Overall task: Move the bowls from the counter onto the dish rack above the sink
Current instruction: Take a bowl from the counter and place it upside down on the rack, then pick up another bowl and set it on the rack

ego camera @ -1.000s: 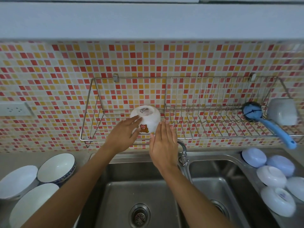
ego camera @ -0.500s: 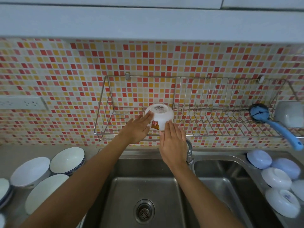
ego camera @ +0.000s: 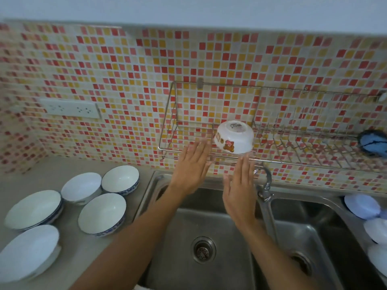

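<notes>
Bowl (ego camera: 234, 136) sits upside down on the dish rack (ego camera: 293, 147). Left hand (ego camera: 191, 166) and right hand (ego camera: 240, 186) — both flat, fingers spread — hold nothing.

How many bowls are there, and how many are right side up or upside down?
Right side up on the left counter: 5
Upside down on the rack: 1, the bear bowl
Upside down right of the sink: 3 in view, the edge may hide more
Total: 9
</notes>
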`<state>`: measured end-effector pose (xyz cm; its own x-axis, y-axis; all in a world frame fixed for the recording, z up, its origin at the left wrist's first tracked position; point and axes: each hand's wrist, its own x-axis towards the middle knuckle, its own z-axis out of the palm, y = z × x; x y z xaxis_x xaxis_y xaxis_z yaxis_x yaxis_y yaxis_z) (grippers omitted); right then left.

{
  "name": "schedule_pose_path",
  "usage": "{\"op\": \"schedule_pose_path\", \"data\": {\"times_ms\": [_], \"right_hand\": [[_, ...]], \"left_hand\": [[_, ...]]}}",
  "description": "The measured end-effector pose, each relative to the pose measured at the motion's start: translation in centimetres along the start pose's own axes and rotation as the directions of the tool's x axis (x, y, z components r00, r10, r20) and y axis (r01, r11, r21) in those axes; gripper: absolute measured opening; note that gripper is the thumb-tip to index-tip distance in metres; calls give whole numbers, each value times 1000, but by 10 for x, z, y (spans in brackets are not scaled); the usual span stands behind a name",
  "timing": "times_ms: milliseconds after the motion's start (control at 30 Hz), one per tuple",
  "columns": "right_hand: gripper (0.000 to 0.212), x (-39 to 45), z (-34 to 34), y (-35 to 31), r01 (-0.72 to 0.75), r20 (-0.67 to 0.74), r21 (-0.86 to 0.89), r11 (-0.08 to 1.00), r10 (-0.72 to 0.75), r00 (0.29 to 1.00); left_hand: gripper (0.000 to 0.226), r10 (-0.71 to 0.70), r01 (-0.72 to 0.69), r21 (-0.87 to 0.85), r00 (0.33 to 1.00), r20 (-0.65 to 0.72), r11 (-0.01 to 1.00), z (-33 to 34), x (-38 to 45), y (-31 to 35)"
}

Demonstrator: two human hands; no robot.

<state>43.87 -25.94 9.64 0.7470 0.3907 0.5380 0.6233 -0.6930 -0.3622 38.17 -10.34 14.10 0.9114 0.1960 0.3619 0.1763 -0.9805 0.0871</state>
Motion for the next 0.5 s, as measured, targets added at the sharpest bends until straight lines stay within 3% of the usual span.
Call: {"op": "schedule_pose_path", "data": {"times_ms": [133, 233, 400, 500], "right_hand": [[71, -28, 28, -31, 44, 127, 94, 995, -56, 990], [71, -52, 54, -75, 7, 304, 183, 983, -64, 950], [55, -90, 86, -168, -26, 517, 391, 920, -196, 833], [48, -108, 102, -229, -35, 576, 449, 893, -260, 775]], "left_hand": [[61, -40, 40, -61, 999, 13, 997, 7, -61, -29], [65, -173, 176, -44, 983, 57, 983, 9, -111, -64], [69, -477, 482, -34, 874, 95, 876, -10, -193, -139], [57, -612, 613, -39, 790, 42, 789, -24, -243, -187]]}}
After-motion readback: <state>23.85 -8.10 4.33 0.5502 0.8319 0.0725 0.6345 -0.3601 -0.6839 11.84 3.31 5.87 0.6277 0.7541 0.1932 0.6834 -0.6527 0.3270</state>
